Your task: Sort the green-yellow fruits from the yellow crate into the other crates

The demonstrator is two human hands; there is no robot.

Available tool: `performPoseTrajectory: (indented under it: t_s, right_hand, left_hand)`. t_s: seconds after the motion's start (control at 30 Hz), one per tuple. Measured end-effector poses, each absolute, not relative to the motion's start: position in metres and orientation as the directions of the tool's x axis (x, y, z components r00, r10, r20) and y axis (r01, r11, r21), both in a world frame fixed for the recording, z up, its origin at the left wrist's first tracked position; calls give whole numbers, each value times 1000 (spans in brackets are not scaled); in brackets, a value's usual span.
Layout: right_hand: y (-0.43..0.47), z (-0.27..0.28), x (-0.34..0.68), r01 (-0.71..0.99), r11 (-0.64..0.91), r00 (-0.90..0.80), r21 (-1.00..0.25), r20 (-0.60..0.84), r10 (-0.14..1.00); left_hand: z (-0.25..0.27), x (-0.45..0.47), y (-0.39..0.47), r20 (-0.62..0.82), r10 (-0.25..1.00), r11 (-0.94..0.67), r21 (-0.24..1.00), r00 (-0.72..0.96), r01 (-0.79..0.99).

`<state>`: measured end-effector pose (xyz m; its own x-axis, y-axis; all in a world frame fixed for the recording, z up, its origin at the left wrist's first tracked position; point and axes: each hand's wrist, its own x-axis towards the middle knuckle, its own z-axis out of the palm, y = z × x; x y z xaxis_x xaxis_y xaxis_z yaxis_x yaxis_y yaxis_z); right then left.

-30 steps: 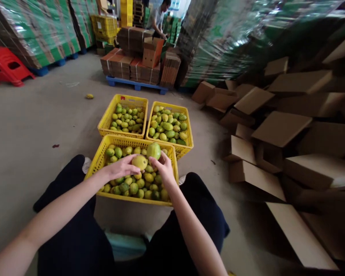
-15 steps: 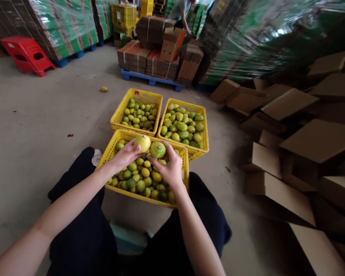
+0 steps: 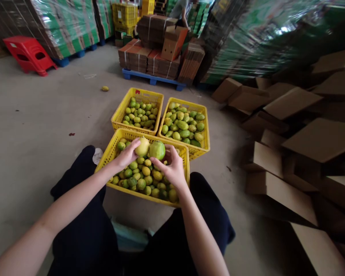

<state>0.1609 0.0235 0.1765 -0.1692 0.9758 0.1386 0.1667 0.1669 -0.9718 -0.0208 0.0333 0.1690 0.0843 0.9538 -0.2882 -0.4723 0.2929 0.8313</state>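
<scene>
My left hand point(image 3: 127, 155) is closed around a pale yellow lemon point(image 3: 142, 147). Beside it, my right hand point(image 3: 174, 165) grips a green lemon point(image 3: 157, 150) between thumb and fingers. Both fruits are held side by side above the near yellow crate point(image 3: 143, 196), which holds many green and yellow lemons point(image 3: 140, 184). Behind it stand two more yellow crates of the same kind of fruit, a left one point(image 3: 117, 113) and a right one point(image 3: 206, 128). My hands partly cover the fruit in the near crate.
Opened cardboard boxes point(image 3: 287, 191) are heaped on the right. A blue pallet point(image 3: 153, 79) carries stacked flat cartons, with a person point(image 3: 184, 13) behind it. A red stool point(image 3: 31, 55) stands at left, and one loose lemon point(image 3: 105, 88) lies on the floor. Wrapped pallet stacks line the back.
Both lemons have been turned in my hands, so their ends now face differently. My hands stay over the near crate, and the view has shifted slightly.
</scene>
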Motion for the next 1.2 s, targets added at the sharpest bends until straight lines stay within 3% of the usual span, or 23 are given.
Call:
performPoseTrajectory:
  t_s: [0.13, 0.23, 0.5, 0.8, 0.97, 1.2]
  right_hand:
    - [29, 171, 156, -111, -189, -283, -976, -152, 947]
    - [32, 165, 154, -193, -321, -358, -927, -238, 903]
    - [31, 164, 152, -237, -330, -364, -914, -231, 902]
    - [30, 162, 153, -194, -278, -278, -941, -219, 935]
    - [30, 158, 145, -343, -274, -198, -899, -216, 956]
    - [35, 169, 142, -573, -259, -179, -778, -189, 965]
  left_hand:
    - [171, -17, 37, -427, 888, 442, 682, 173, -583]
    - [169, -17, 38, -458, 869, 469, 639, 189, -609]
    - [167, -20, 32, -342, 911, 409, 671, 231, -619]
    - [157, -19, 32, -350, 913, 404, 711, 210, -576]
    - [155, -16, 33, -270, 938, 346, 730, 215, -590]
    - [162, -12, 38, -311, 928, 363, 622, 206, -694]
